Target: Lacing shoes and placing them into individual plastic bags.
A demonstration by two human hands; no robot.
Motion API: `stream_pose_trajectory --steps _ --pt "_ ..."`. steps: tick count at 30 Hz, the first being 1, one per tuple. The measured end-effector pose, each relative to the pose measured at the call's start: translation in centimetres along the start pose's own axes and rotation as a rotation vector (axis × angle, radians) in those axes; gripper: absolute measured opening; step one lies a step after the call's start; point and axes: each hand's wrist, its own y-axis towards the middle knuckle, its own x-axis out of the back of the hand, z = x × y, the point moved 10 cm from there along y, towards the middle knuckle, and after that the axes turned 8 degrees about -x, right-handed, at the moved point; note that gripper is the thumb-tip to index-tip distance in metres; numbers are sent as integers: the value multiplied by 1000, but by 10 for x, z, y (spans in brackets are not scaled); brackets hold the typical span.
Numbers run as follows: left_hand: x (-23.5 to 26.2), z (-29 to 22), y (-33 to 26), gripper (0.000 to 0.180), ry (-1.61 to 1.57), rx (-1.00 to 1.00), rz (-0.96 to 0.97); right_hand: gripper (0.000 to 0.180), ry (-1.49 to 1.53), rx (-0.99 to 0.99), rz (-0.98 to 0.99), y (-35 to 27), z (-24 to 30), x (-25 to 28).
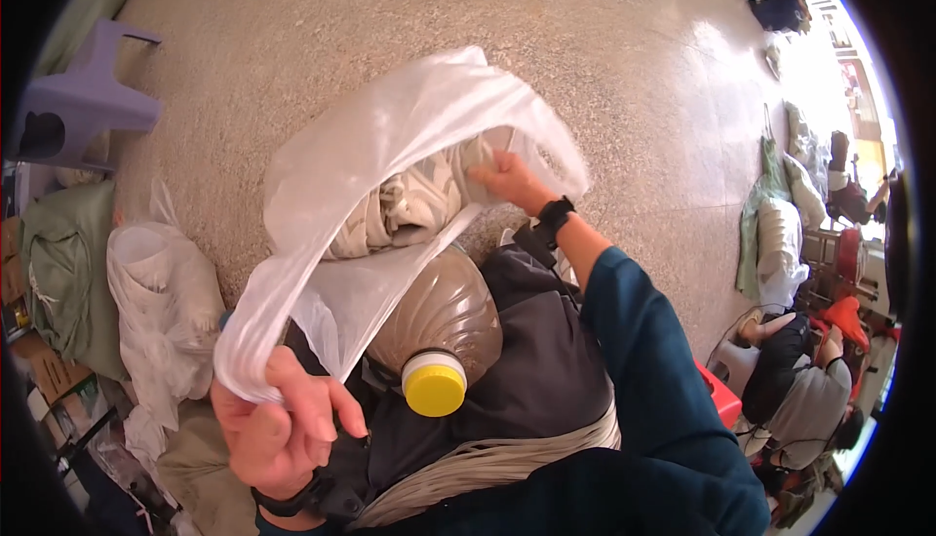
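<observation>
A white plastic bag stands open in front of my lap. My left hand is closed around one of its handles, pulling the film taut. Inside the bag lies a bundle of off-white folded cloth with darker stripes. My right hand reaches into the opening, its fingers closed at the right end of the bundle; the fingertips are partly hidden. Below the bag, a large clear plastic bottle with a yellow cap rests on its side against the dark cloth on my lap.
Pale cords lie across my lap. A filled white bag and green sacks stand at left, below a purple stool. At right are a red object, a seated person and more sacks.
</observation>
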Motion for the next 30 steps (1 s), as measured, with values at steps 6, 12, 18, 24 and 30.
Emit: stream_pose_trajectory --steps 6,12,18,24,30 --pt "37 -14 -1 36 -55 -60 -202 46 -512 213 -293 -38 62 -15" --pt "28 -18 3 40 -7 -76 -299 50 -1013 561 -1304 -160 113 105" --pt "76 -56 15 39 473 -67 -407 21 262 112 -208 -156 126 67" --pt "102 -123 53 35 1533 -158 -227 23 300 290 35 -236 262 37" --pt "-76 39 74 25 1404 -362 806 39 360 253 281 -252 269 -28"
